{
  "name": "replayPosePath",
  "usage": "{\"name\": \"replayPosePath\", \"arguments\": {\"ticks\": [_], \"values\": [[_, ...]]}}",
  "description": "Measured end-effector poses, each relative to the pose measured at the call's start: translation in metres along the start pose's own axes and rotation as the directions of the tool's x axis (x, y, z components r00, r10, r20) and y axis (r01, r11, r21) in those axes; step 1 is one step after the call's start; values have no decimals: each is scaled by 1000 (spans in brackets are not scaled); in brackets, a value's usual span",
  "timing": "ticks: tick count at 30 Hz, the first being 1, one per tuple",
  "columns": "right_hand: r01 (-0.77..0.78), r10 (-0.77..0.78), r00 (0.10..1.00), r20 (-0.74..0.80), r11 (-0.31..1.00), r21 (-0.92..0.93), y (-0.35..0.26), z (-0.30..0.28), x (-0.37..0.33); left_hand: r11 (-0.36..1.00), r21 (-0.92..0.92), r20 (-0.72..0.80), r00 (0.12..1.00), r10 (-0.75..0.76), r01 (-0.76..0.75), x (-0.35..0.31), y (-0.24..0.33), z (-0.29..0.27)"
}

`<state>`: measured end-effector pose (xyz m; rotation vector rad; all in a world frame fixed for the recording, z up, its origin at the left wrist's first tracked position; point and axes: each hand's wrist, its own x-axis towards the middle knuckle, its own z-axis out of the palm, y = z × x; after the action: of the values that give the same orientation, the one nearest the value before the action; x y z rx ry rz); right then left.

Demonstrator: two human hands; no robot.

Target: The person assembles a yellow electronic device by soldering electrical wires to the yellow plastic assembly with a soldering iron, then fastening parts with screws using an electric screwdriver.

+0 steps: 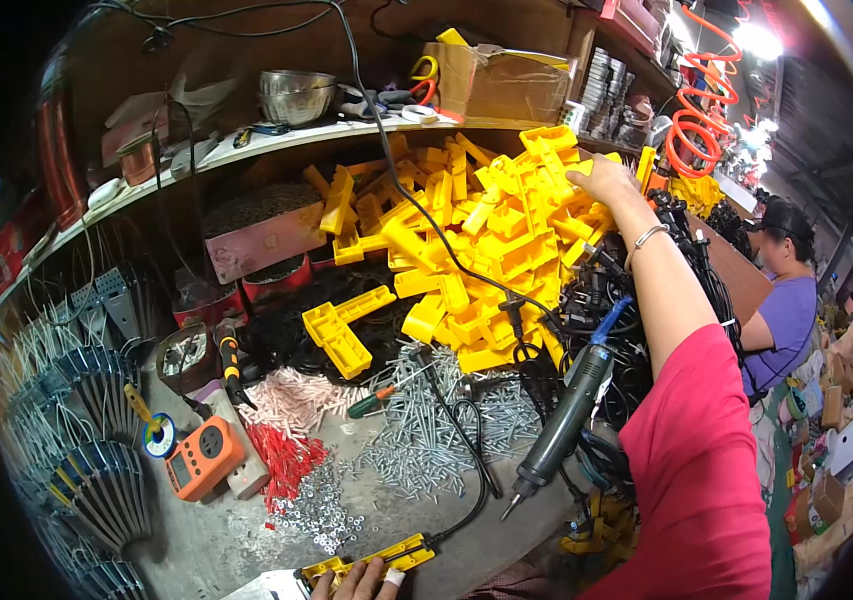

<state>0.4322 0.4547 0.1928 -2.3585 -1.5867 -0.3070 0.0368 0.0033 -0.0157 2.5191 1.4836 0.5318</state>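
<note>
At the lower edge, my left hand (355, 582) has its fingers curled over a long yellow plastic housing (399, 553). A black cable (467, 515) runs out of the housing's right end. One fingertip is wrapped in white. My right arm stretches far across the bench, a metal bangle on the wrist. At the top right of a large heap of yellow plastic housings (517, 235), my right hand (607, 182) closes on a yellow part (579, 168); some fingers are hidden. A dark electric screwdriver (565, 418) hangs bit down, left of my right sleeve.
Screws (437, 430), red pieces (285, 460) and small nuts (319, 512) lie in piles on the bench. Left are an orange socket meter (205, 458) and bundled metal strips (97, 490). Black cables (597, 300) crowd the right. Beyond sits a person in purple (785, 320).
</note>
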Motion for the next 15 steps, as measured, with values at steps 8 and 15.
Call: {"name": "replayPosePath", "arguments": {"ticks": [8,15], "values": [[9,13,996,90,972,-236,-48,14,-21,1000,5,-13,1000,10,-10,-2,-4,0],[604,-538,774,-335,785,135,-76,63,-42,1000,2,21,1000,-4,4,-1,-3,1]]}}
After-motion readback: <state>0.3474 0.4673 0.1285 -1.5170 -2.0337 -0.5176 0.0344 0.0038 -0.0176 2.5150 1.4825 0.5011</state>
